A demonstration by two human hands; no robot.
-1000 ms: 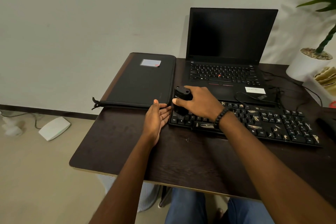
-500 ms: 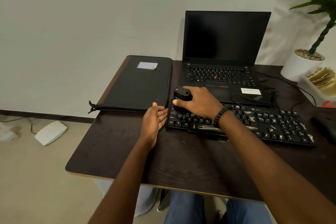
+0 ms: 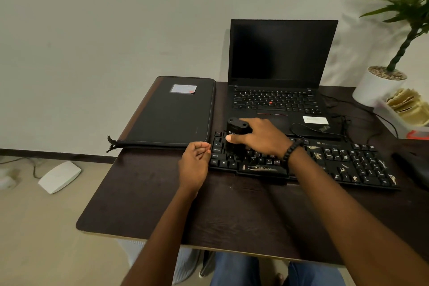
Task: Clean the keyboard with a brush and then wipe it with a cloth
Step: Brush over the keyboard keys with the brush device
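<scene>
The right hand [image 3: 260, 138] grips a black brush [image 3: 236, 139] on the keyboard's [image 3: 325, 162] left keys at frame centre; the left hand [image 3: 195, 166], fingers loosely curled, rests beside it on the dark wooden surface [image 3: 232, 211]. Behind stand a laptop [image 3: 281, 72] and a sleeve [image 3: 171, 114], against a pale wall [image 3: 116, 18].

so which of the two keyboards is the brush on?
The separate Zebronics keyboard at the desk's near side, not the laptop's built-in one. The right hand holds the brush on its left end.

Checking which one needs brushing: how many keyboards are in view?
2: the external keyboard at the desk's front, under the right hand, and the laptop's built-in one behind it.
</scene>
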